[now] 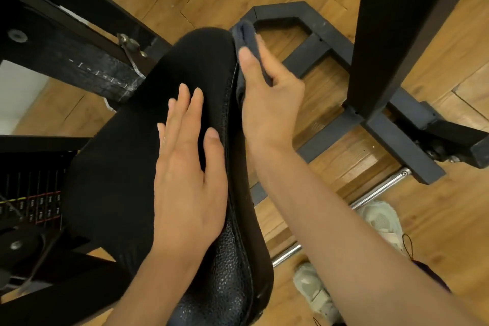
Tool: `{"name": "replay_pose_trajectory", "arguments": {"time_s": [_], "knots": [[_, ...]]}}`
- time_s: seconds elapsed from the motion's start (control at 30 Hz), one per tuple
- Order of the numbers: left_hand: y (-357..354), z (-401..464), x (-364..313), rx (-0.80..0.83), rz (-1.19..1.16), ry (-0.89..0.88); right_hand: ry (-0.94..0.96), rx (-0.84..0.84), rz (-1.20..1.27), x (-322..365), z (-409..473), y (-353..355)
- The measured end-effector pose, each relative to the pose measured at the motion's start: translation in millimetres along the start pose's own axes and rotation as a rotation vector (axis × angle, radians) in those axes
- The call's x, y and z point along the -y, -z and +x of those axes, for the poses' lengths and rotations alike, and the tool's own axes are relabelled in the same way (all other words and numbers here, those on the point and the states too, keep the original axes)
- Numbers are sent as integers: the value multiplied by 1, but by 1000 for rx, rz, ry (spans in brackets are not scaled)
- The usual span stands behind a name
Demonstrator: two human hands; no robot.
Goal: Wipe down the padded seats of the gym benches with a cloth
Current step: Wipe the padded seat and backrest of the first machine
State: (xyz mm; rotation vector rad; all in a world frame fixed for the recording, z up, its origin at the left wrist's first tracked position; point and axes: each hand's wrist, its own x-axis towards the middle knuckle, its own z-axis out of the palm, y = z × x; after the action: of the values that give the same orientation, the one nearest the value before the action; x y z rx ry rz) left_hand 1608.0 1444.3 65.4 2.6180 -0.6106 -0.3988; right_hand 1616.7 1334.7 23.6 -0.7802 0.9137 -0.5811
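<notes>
The black padded seat with a pebbled leather-like cover and a stitched side seam lies under and to the left of my fingers, running away from me toward its rounded far end. The dark steel frame of the machine sits on the wood-plank floor to the right of my right fingers and below them.

My left hand rests flat on the top of the pad, fingers straight and slightly spread, gripping nothing; it steadies the seat. My right hand presses the folded dark grey cloth against the right side edge of the pad, near the far end. The thumb lies along the seam and the fingers are curled round the cloth on the outer side, clamping it.

Step in hand, by my judgement: wiping the side edge of this seat. The next move calls for keeping pressure on the cloth and drawing it along the seam, then onto the top surface; my left hand must lift clear of the area it covers.
</notes>
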Motion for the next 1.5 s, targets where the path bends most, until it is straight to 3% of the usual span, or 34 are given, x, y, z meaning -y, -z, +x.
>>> {"name": "replay_pose_trajectory", "arguments": {"time_s": [0.17, 0.27, 0.37, 0.47, 0.63, 0.73, 0.8, 0.93, 1.13, 1.33, 1.5], "knots": [[0, 0, 0, -2, -22, -3, -13, 246, -2, -5, -103, 55], [2, 0, -1, -29, -86, 18, -20, 214, -62, -9, -88, 54], [8, -3, -4, -39, -95, 5, -67, 68, -61, -13, -46, 28], [14, -23, -5, 27, -67, -53, -41, 157, -43, -15, -68, 47], [21, -90, 3, 84, -30, -105, -174, 300, -64, -2, -157, 110], [14, -111, 8, 56, 6, -89, -194, 307, -73, -1, -153, 112], [9, -114, 9, 28, 32, -96, -107, 337, -147, -2, -126, 91], [5, -113, 10, 16, 52, -101, -35, 258, -195, -6, -95, 65], [3, -115, 12, -11, 28, -110, -69, 293, -180, 6, -190, 118], [2, -117, 15, -31, 23, -134, 16, 242, -241, -7, -114, 70], [1, -117, 17, -38, 30, -144, -40, 272, -214, -3, -184, 114]]}}
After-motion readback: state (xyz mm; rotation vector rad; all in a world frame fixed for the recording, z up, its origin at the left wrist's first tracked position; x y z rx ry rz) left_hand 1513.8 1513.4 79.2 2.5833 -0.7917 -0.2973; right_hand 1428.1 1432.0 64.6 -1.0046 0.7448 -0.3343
